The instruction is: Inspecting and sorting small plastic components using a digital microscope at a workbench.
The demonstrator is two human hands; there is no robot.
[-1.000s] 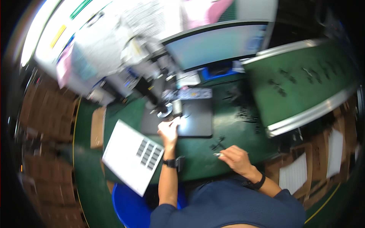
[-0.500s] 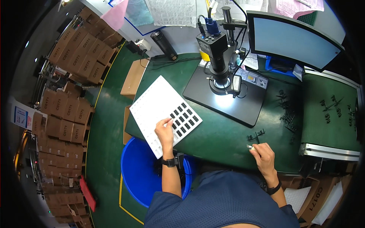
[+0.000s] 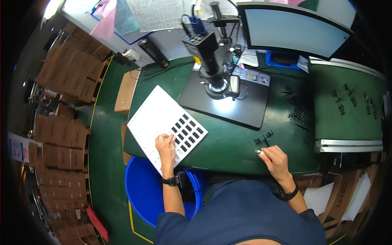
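Observation:
A white tray (image 3: 149, 116) lies at a slant on the green table, with rows of small black parts (image 3: 184, 132) in its right-hand section. My left hand (image 3: 165, 150) is over the tray's near side, fingertips pinched together at the left edge of those rows. Whatever they hold, if anything, is hidden. In my right hand (image 3: 275, 160), the closed fingers grip a small pale tool (image 3: 259, 152) with a shiny metal tip, low over the table. Just beyond it lies a black plastic sprue (image 3: 264, 138) with small parts attached.
A microscope on a black base (image 3: 241, 111) stands behind, with a monitor (image 3: 294, 32) at back right. More black sprues (image 3: 297, 112) lie on the table. A green conveyor belt (image 3: 347, 122) is at right. Below the tray stands a blue bin (image 3: 136, 196); stacked cartons (image 3: 67, 130) line the left.
The whole view has shifted, so the scene sits further left. Over the tray, my left hand has come slightly nearer to me along the black parts. My right hand keeps its grip near the sprue.

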